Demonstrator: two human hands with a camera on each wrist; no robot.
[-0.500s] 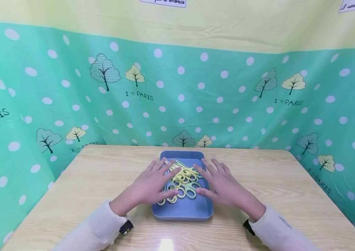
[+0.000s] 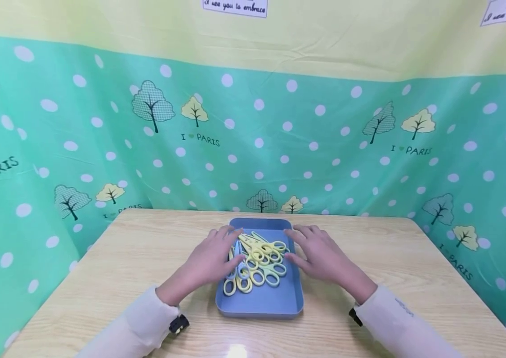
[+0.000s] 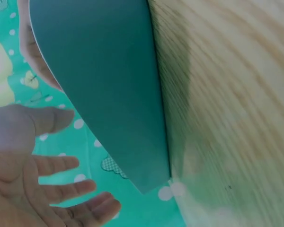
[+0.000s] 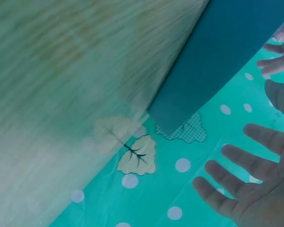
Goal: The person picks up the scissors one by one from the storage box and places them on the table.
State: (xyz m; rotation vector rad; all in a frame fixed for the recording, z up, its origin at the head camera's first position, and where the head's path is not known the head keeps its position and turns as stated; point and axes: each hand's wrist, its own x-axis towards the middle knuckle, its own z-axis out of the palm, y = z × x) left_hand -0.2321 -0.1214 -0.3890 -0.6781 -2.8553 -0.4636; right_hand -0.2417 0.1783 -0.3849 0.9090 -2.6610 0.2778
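A blue-grey rectangular tray (image 2: 261, 306) lies on the table with several pairs of scissors in it. Most of the scissors (image 2: 259, 256) have yellow handles; a light green pair (image 2: 275, 271) lies to the right and a blue pair (image 2: 240, 263) to the left. My left hand (image 2: 208, 258) hovers at the tray's left rim, its fingers loosely spread and holding nothing. Over the opposite rim is my right hand (image 2: 324, 256), also empty. Both wrist views show the fingers apart from the tray's outer wall (image 3: 109, 94).
The tray stands on a light wood-grain table (image 2: 154, 248). Behind it and at both sides hangs a green and yellow curtain (image 2: 315, 119) with white dots and printed trees. Dark bands (image 2: 178, 324) sit at the cuffs of the pale sleeves.
Both hands have drawn slightly outward from above the scissors toward the tray's side rims, uncovering more of the blue pair. The head view has shifted a little.
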